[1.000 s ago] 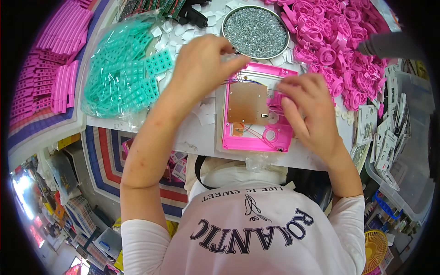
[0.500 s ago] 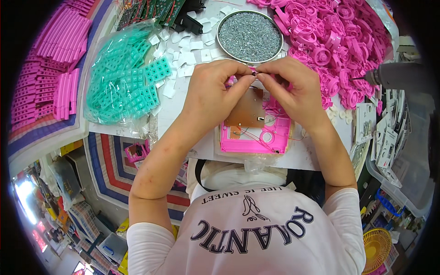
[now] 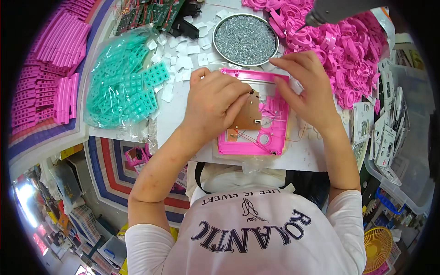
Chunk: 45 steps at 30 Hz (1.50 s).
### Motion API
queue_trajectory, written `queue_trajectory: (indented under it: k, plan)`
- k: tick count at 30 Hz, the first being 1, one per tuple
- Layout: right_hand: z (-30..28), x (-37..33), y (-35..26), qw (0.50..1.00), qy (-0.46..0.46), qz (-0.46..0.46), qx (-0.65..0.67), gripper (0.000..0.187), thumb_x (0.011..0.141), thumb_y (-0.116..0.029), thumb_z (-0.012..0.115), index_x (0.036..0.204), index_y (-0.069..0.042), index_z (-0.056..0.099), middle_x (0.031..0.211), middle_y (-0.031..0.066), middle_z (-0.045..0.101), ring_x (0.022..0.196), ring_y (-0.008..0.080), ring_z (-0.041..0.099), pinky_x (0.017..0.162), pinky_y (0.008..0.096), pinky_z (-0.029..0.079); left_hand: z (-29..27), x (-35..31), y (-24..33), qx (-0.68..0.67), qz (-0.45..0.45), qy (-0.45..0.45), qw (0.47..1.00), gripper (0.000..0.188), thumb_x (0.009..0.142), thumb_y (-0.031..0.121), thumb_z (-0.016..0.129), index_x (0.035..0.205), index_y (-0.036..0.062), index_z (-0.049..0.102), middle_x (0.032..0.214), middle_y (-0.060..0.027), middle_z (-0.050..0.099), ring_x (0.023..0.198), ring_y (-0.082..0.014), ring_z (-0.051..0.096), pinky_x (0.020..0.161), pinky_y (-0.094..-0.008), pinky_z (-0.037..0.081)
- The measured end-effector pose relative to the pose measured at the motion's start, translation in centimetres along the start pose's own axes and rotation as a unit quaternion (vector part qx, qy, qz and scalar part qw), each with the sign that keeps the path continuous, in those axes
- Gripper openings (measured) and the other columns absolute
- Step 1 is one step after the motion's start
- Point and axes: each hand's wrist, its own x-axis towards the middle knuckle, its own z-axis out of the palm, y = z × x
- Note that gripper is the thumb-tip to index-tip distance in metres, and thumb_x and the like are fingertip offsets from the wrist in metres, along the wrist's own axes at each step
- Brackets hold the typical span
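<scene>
A pink plastic housing (image 3: 270,137) lies open on the white work surface, with a brown circuit board (image 3: 250,119) and thin wires inside it. My left hand (image 3: 215,101) rests over the board, its fingertips pressing on the board's upper edge. My right hand (image 3: 307,87) sits at the housing's upper right corner, fingers curled down onto the pink frame. Neither hand lifts anything off the surface.
A round metal dish of small screws (image 3: 245,39) stands just beyond the housing. A pile of pink plastic parts (image 3: 348,50) lies to the right, a bag of teal grid parts (image 3: 121,87) to the left, pink strips (image 3: 50,78) far left, and a grey power tool (image 3: 339,9) hangs above.
Both hands came together above the housing, then lowered again. The left hand now presses on the board, and the right hand has shifted to the housing's upper right corner.
</scene>
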Motion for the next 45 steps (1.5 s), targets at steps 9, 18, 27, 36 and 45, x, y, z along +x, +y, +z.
queue_trajectory:
  k: [9,18,27,36,45]
  plan:
    - [10.4,16.9,-0.7,0.982,-0.146,0.073,-0.097,0.026,0.08,-0.016,0.074,0.1,-0.002,0.065,0.092,0.0195,0.071,0.091,0.0386,0.069,0.078,0.0475,0.056,1.2,-1.5,0.9,-0.026,-0.077,0.071,0.994,0.014,0.079,0.01,0.079,0.09,0.0128,0.07,0.078,0.0003,0.067,0.071,-0.0187,0.06,0.082,-0.0382,0.035]
    - [12.5,17.1,0.8,0.996,0.083,-0.033,0.017,0.03,0.08,-0.014,0.078,0.108,-0.01,0.069,0.091,0.0115,0.072,0.085,0.028,0.071,0.076,0.0385,0.056,1.2,-2.1,0.7,-0.075,-0.136,0.097,0.983,0.013,0.08,0.01,0.079,0.09,0.0115,0.071,0.081,-0.0004,0.068,0.068,-0.0174,0.058,0.083,-0.0358,0.036]
    - [-8.1,7.9,-5.2,0.989,-0.114,-0.052,0.077,0.025,0.085,0.005,0.067,0.108,-0.003,0.067,0.106,0.0089,0.068,0.096,0.0211,0.068,0.082,0.0319,0.055,1.0,-1.9,0.5,-0.277,-0.281,0.107,0.912,0.011,0.089,0.004,0.073,0.099,-0.0021,0.072,0.081,0.0022,0.062,0.075,-0.0051,0.051,0.067,-0.0221,0.043]
    - [-1.8,0.0,-3.8,0.987,-0.136,-0.025,0.088,0.06,0.073,-0.016,0.081,0.127,-0.006,0.057,0.119,0.0156,0.062,0.11,0.0373,0.058,0.096,0.0456,0.048,-0.2,-1.5,-0.2,-0.255,-0.255,0.024,0.932,0.011,0.085,0.006,0.075,0.095,0.002,0.073,0.079,-0.0031,0.066,0.061,-0.0092,0.052,0.058,-0.0255,0.043]
    - [-2.0,-4.4,-1.3,0.954,-0.174,0.13,0.207,0.049,0.077,-0.015,0.08,0.123,-0.004,0.064,0.116,0.0141,0.064,0.102,0.0327,0.06,0.083,0.0405,0.053,-2.1,1.6,-0.7,-0.194,-0.135,-0.129,0.963,0.009,0.086,0.002,0.074,0.095,-0.0005,0.072,0.084,-0.0033,0.068,0.067,-0.0088,0.056,0.061,-0.024,0.045]
